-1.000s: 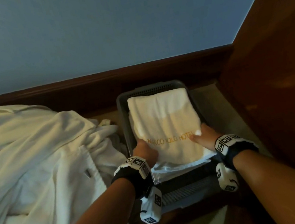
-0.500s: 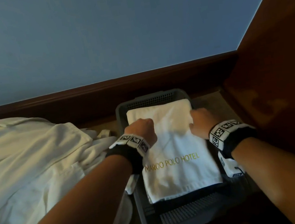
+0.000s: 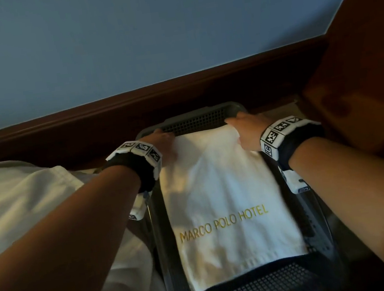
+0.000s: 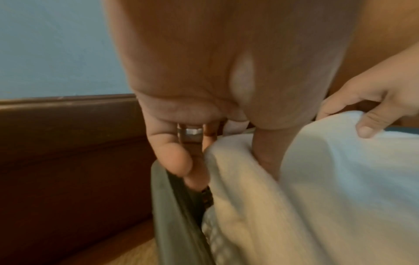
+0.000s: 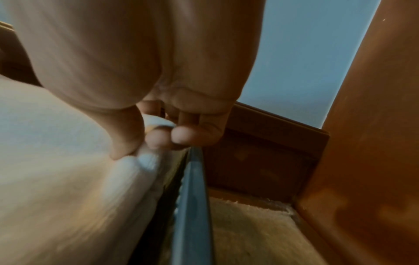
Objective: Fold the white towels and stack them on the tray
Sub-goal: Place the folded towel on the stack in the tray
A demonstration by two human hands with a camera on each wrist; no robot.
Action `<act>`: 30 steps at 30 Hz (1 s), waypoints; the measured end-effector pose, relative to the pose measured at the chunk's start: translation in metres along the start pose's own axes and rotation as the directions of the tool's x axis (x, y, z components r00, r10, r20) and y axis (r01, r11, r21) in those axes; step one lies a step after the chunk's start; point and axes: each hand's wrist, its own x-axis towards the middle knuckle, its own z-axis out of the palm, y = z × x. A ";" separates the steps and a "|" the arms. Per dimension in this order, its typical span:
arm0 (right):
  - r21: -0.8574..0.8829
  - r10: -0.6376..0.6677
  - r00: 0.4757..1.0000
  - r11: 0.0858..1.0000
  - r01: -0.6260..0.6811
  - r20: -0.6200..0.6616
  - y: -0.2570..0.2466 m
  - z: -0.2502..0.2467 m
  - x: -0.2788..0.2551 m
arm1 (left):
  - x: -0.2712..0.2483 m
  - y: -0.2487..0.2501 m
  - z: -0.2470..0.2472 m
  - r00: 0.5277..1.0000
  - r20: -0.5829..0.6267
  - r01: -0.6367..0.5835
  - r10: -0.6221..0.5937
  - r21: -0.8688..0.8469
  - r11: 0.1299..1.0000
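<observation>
Near end of grey mesh tray [image 3: 263, 290] bare; tray cut off at bottom edge of head view. Folded white towel [image 3: 226, 202] lies in tray, long axis near to far, gold "MARCO POLO HOTEL" lettering reads left to right toward near end. Left of tray, heap of white linen [image 3: 22, 206], partly hidden by left forearm. At towel's far corners: left hand [image 3: 163, 142] thumb on top, fingers curled down beside towel's edge by tray wall; right hand [image 3: 245, 130] pinches far right corner, thumb against fingertips. Wrist views blurred; layers under towel unclear. Beyond, dark wooden rail [image 3: 107, 112], blue wall [image 3: 120, 32].
</observation>
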 end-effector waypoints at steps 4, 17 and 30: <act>-0.054 -0.004 1.000 0.999 0.004 0.008 -0.001 -0.008 0.007 | -0.003 -0.004 -0.003 1.000 -0.013 0.029 -0.028 0.066 0.997; -0.147 -0.184 0.969 0.976 0.161 -0.162 -0.018 0.005 -0.052 | -0.059 0.032 0.047 0.948 -0.295 -0.090 0.121 0.118 0.989; -0.237 -0.181 0.979 0.951 0.197 0.090 0.000 0.029 -0.057 | -0.057 0.040 0.069 0.997 -0.048 -0.059 0.065 0.107 0.993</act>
